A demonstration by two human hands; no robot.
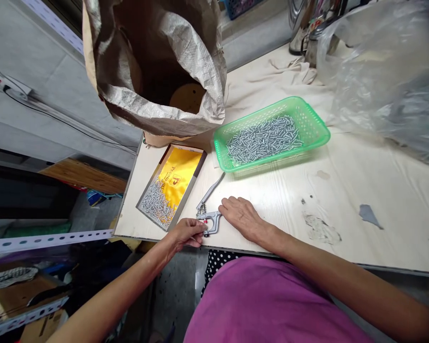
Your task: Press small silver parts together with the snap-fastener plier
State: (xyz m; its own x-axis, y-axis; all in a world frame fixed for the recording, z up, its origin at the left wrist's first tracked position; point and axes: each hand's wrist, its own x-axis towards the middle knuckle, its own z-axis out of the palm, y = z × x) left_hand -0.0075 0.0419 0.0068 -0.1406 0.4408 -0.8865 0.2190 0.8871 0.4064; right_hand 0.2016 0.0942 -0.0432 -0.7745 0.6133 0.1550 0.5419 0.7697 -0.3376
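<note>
- The pale wooden bench (343, 190) carries everything; both hands work at its near edge, close to the person's body.
- A big woven sack (186, 47) stands open well beyond the fingers and to their left. A clear plastic bag (386, 71) lies far off to their right.
- A green basket (318, 125), filled with small silvery metal pieces, sits beyond the right fingers, apart from them.
- A shallow yellow-lined box (180, 174) lies just beyond the left fingers. More small metal pieces (155, 205) are heaped in the end nearer them.
- The right hand (241, 216) lies palm down on the bench, fingers loosely spread, the tips touching the right side of a small hand press (210, 221).
- The left hand (188, 233) has its fingers drawn narrow, pinched against the press's head from the left. I cannot tell whether a small piece sits between them.
- The press lies between the two sets of fingers, its thin lever (211, 189) angled away from them.
- Judging from this, the work goes best with the right fingers holding the press still, while the left fingers keep anything they hold square in its mouth and clear of the lever.
</note>
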